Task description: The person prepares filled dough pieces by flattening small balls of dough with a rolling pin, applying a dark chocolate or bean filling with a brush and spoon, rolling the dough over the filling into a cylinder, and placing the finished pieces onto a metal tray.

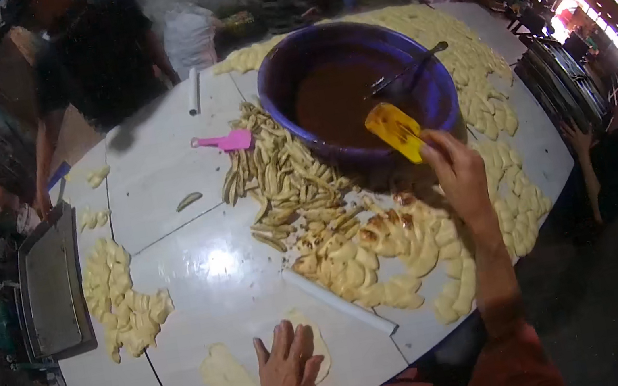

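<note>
Dough pieces (384, 250) lie all over the white worktop (198, 211), some flat and pale, some folded and shiny with brown sauce. The right hand (457, 172) has its grip closed tight on a yellow brush (395, 132), and the brush tip sits over the rim of the big purple bowl (357, 91). The bowl holds brown sauce (338, 98), so the brush is probably held there to pick some up. A dark spoon (411, 68) leans in the bowl too, its handle resting on the far rim.

The left hand (285, 369) lies flat on the worktop with its fingers spread apart, holding nothing. It presses on the edge of a flat dough round (314, 343), maybe to keep steady while the other arm reaches far. Another flat round (227, 376) lies just beside it.

A long white stick (340, 302) lies between the left hand and the folded pieces. A heap of thin banana strips (286, 176) sits right next to the bowl, close enough to grab. A pink scraper (225, 141) lies apart on the bare worktop, and a white roller (193, 91) lies farther back.

Another person in a dark shirt (98, 56) stands at the far left side. A metal tray (54, 289) sits at the left edge.
</note>
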{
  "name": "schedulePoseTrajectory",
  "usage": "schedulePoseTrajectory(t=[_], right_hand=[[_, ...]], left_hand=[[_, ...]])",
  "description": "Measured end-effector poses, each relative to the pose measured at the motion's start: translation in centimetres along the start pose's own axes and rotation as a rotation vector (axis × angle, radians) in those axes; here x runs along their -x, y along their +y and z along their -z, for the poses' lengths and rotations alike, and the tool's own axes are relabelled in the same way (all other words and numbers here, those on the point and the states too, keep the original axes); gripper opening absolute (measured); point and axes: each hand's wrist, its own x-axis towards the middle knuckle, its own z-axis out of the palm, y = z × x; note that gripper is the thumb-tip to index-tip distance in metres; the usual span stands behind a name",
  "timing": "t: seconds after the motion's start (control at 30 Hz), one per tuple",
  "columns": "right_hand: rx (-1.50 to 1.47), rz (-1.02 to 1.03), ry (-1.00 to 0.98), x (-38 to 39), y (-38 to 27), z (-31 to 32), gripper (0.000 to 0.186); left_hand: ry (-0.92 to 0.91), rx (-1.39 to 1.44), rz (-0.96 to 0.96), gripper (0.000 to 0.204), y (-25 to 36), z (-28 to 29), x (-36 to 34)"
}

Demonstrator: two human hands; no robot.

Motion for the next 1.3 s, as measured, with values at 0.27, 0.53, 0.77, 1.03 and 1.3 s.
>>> schedulePoseTrajectory(t=[0.27, 0.53, 0.77, 1.03, 1.3], right_hand=[[0.447, 0.340, -0.604, -12.6, 5.6, -7.7, 0.024], [0.030, 0.234, -0.988, -16.2, 9.7, -9.4, 0.034], [-0.277, -0.131, -1.169, -16.4, 11.2, -7.7, 0.036], [-0.352, -0.318, -1.104, -14.5, 8.9, -5.3, 0.037], [-0.410, -0.152, -1.058, -10.6, 1.4, -3.0, 0.035]], left_hand=[[0.360, -0.242, 0.019, 0.053, -1.7, -6.9, 0.8], [0.377, -0.297, 0.215, 0.051, -2.3, -7.2, 3.2], [0.569, -0.337, 0.314, 0.047, -4.7, -8.5, 5.5], [0.707, -0.082, 0.541, 0.058, -5.5, -10.9, 9.4], [0.773, -0.037, 0.519, 0.060, -5.6, -10.5, 9.7]])
